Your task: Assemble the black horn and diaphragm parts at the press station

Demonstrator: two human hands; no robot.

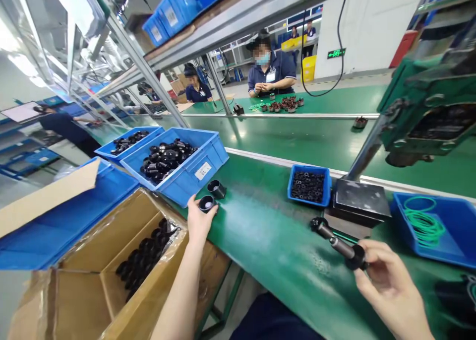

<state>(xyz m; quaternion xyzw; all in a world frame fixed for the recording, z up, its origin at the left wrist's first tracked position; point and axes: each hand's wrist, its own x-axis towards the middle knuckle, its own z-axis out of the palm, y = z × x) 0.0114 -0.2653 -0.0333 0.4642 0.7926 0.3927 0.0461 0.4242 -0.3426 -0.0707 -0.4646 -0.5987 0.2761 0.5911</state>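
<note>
My left hand point(200, 221) is closed around a black cup-shaped housing point(207, 204) on the green bench, thumb and fingers on either side of its rim. Just behind it stands a second black housing point(216, 189). At the right, my right hand point(388, 280) pinches a shaft part by its black flange point(356, 258), with the grey shaft point(342, 247) pointing left over the bench. Beyond that shaft lies a similar shaft part point(322, 228), near the foot of the green press point(431, 111).
A blue bin of black parts point(219, 151) stands behind my left hand, and an open cardboard box point(85, 260) sits left of my forearm. A small blue tray of black rings point(327, 193) and a blue bin with green rings point(459, 231) flank the press base point(360, 201). Co-workers point(271, 72) sit across the bench.
</note>
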